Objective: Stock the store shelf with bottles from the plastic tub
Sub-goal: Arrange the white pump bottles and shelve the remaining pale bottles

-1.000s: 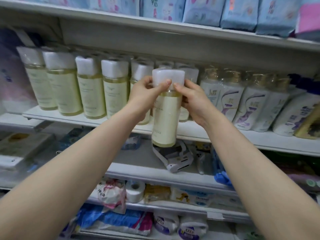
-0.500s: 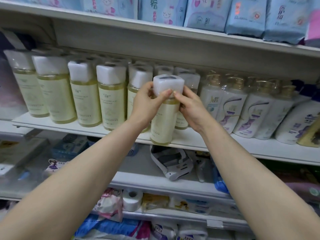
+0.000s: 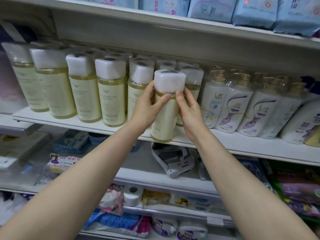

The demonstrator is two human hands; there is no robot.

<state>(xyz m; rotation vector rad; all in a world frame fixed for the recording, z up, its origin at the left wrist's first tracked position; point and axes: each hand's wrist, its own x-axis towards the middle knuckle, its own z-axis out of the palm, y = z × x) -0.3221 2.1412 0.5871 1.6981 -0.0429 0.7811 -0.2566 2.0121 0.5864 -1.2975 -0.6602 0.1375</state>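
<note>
A pale yellow bottle with a white square cap (image 3: 166, 111) stands at the front edge of the white shelf (image 3: 52, 119), its base at the lip. My left hand (image 3: 147, 108) grips its left side just under the cap, thumb across the front. My right hand (image 3: 188, 110) holds the right side the same way. A row of matching yellow bottles (image 3: 110, 99) fills the shelf to the left and behind. The plastic tub is out of view.
White and purple pump bottles (image 3: 232, 108) crowd the shelf right of the held bottle. Blue soft packs (image 3: 213, 9) lie on the shelf above. Below are boxes, a white device (image 3: 174, 161), tissue rolls and bagged goods.
Both hands carried the bottle up and inward from in front of the shelf edge. Its base now sits on the shelf lip in line with the row.
</note>
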